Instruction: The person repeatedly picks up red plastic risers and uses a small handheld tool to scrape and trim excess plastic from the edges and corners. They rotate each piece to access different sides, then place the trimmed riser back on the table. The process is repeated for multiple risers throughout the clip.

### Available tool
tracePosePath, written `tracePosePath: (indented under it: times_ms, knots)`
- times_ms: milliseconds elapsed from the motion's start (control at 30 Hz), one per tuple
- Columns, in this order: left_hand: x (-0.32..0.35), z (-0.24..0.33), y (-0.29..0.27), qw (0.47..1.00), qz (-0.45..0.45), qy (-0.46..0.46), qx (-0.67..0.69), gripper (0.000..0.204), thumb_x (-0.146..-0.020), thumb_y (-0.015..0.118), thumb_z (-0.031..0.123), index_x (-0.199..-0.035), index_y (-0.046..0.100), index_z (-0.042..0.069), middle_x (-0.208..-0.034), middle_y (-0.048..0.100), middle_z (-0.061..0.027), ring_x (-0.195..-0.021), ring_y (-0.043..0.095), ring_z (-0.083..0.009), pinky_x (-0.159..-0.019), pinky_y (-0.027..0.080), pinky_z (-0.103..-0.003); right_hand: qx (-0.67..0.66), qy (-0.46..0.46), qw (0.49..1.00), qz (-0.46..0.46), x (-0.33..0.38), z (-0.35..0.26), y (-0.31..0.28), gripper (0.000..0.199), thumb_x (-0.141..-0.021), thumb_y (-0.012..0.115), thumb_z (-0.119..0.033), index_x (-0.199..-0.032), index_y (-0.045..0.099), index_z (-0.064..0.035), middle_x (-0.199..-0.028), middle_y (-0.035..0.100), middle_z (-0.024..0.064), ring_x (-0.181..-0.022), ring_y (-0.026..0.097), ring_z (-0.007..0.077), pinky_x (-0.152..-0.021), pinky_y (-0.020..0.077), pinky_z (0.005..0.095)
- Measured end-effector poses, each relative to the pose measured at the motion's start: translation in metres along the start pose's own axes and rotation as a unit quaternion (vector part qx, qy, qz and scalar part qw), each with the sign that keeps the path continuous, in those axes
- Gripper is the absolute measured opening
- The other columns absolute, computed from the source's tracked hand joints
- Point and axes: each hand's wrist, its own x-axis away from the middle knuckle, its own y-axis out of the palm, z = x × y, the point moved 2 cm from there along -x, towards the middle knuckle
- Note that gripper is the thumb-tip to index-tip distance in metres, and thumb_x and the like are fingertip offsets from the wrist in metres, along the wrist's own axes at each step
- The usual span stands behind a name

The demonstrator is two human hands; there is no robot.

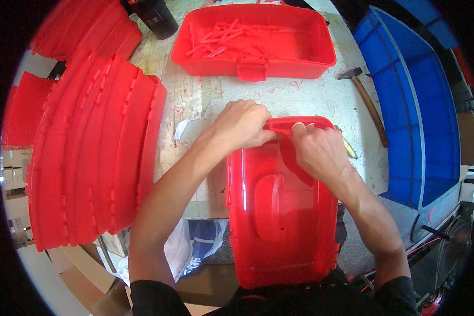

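A glossy red plastic box lid (295,226) with a curved recess in its middle leans from the table's near edge toward my body. At its far end my left hand (246,125) is closed, with the thumb pressed on the rim and the other fingers curled out of sight. My right hand (322,150) is closed too, its fingers bent over the same end close beside the left. What the fingertips press on inside is partly hidden. Beyond them stands an open red plastic box (254,69) with a front latch, holding several thin red strips (221,39).
Tall nested stacks of red plastic shells (97,147) fill the left side. A hammer (371,108) lies on the right of the worktable (205,105), beside a large blue crate (405,105). A black cup (157,20) stands at the back left. A white scrap (184,128) lies near my left forearm.
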Motion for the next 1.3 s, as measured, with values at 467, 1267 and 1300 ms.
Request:
tracePosePath:
  times_ms: [467, 1267, 1300]
  knots:
    - [0.001, 0.007, 0.000, 0.997, 0.031, 0.032, -0.066, 0.025, -0.072, 0.067, 0.026, -0.071, 0.070, 0.001, -0.072, 0.065, -0.0252, -0.073, 0.067, -0.0431, -0.070, 0.054, -0.051, -0.708, 0.295, 0.555, -0.322, -0.016, 0.010, 0.004, 0.026, -0.102, 0.048, -0.022, -0.087, 0.062, -0.0059, -0.063, 0.043, -0.0041, -0.053, 0.038, 0.0088, -0.046, 0.0297, 0.0267]
    - [-0.003, 0.014, 0.002, 0.998, 0.037, 0.011, -0.059, 0.025, -0.071, 0.069, 0.023, -0.071, 0.071, -0.002, -0.074, 0.065, -0.0283, -0.074, 0.067, -0.0441, -0.071, 0.055, -0.050, -0.710, 0.349, 0.610, -0.045, -0.012, -0.017, 0.017, 0.019, -0.093, 0.055, -0.014, -0.086, 0.065, -0.0003, -0.071, 0.064, 0.0094, -0.055, 0.057, 0.0226, -0.051, 0.0445, 0.0388]
    - [-0.003, 0.014, 0.003, 0.997, 0.038, 0.017, -0.062, 0.025, -0.071, 0.069, 0.022, -0.071, 0.071, -0.003, -0.074, 0.065, -0.0282, -0.074, 0.067, -0.0440, -0.071, 0.055, -0.050, -0.735, 0.360, 0.574, -0.035, -0.009, -0.018, 0.018, 0.018, -0.095, 0.053, -0.016, -0.083, 0.062, -0.0041, -0.070, 0.056, 0.0041, -0.055, 0.048, 0.0174, -0.050, 0.0379, 0.0345]
